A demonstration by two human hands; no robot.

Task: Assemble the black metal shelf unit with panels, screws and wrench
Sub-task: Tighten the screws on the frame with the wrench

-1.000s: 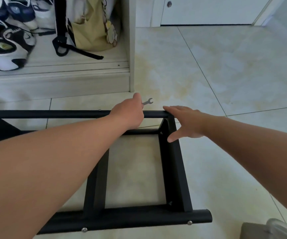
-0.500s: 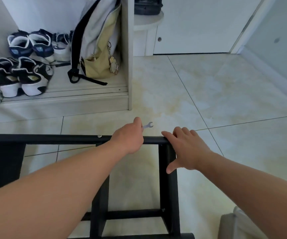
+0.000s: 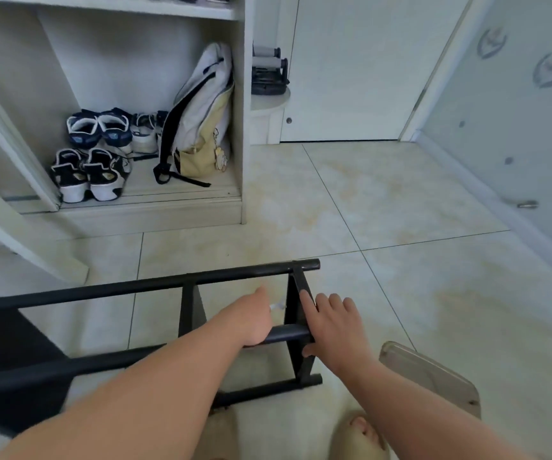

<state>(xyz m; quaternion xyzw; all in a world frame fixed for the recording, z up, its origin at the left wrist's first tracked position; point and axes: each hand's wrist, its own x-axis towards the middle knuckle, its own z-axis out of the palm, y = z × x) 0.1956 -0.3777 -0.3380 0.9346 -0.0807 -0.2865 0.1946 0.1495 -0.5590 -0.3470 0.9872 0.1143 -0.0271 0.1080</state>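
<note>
Two outstretched arms: left hand [image 3: 255, 316] pinches wrench [image 3: 276, 306], right hand [image 3: 336, 325] touches frame [image 3: 235, 277], fingers [image 3: 306, 299] spread.

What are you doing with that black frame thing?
A person is putting together a black metal shelf frame. Their left hand holds a small silver wrench, which looks blurred, just inside the frame's end piece. Their right hand lies with straight fingers on that end piece, probably to steady it. Which screw they are working on can't be seen.
</note>
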